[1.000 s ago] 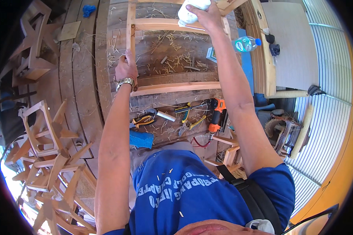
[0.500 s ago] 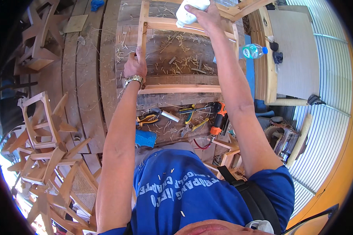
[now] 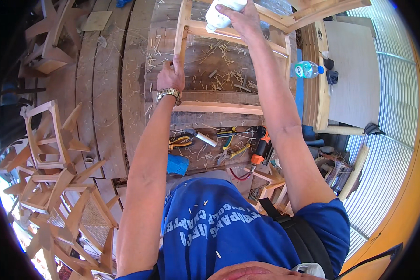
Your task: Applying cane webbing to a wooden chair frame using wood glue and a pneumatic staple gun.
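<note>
A pale wooden frame (image 3: 219, 108) lies on the workbench. My left hand (image 3: 171, 75) is closed around its left side rail, near the lower corner. In my right hand (image 3: 243, 21) is a white squeeze bottle (image 3: 223, 15), tipped so that its nozzle points down at the left part of the frame's crossbar (image 3: 198, 29). A white streak, like glue, runs along the crossbar to the right of the nozzle. The fingers on the bottle's far side are partly hidden.
Near my body lie pliers (image 3: 181, 140), yellow-handled cutters (image 3: 233, 153), an orange-and-black air tool (image 3: 261, 148) with a red hose, and a blue piece (image 3: 177, 164). A water bottle (image 3: 308, 70) is to the right. Wooden chair frames (image 3: 51, 135) crowd the left. Wood slivers litter the bench.
The bottle has moved left along the crossbar, closer to the left rail. My left hand keeps its hold on the rail. The whole view has shifted slightly.
</note>
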A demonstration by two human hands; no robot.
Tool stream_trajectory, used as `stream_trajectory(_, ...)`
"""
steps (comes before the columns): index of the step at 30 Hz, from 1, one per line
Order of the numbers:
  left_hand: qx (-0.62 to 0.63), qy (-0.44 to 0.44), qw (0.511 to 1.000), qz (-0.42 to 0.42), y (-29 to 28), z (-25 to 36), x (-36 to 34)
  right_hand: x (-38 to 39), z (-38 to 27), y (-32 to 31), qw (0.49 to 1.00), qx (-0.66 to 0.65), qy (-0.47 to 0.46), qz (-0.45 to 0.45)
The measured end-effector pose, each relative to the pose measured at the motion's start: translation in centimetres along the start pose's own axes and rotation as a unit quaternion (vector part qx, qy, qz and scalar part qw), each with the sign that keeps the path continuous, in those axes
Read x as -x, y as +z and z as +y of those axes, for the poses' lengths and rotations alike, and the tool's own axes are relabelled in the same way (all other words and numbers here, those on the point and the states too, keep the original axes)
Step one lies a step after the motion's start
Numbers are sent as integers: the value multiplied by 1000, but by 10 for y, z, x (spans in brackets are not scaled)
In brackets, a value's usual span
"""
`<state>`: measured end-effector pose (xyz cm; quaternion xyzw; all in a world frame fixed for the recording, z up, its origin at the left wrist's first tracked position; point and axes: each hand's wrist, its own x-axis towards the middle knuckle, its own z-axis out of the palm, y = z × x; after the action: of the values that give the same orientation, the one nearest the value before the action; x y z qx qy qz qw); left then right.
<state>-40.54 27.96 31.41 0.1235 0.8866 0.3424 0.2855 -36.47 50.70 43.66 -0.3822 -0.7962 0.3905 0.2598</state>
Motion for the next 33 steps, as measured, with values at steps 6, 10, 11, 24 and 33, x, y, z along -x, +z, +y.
stream_trajectory(6, -2, -20, 1000, -18, 0, 0, 0, -1, -6, 15, 998, -63, -3, -17)
stream_trajectory(10, 11, -3, 1000, -9, 3, -1, -1, -6, -3, 29, 996, -77, -29, -21)
stream_trajectory(11, 12, 0, 1000, -10, 3, -1, -1, -7, -3, 32, 997, -64, -45, -11)
stream_trajectory(24, 34, 19, 999, 7, 13, -12, -6, -2, -21, 55, 996, -84, -13, -7)
stream_trajectory(33, 221, -32, 972, -68, 24, -33, -25, 21, -30, 55, 968, -243, -27, -60)
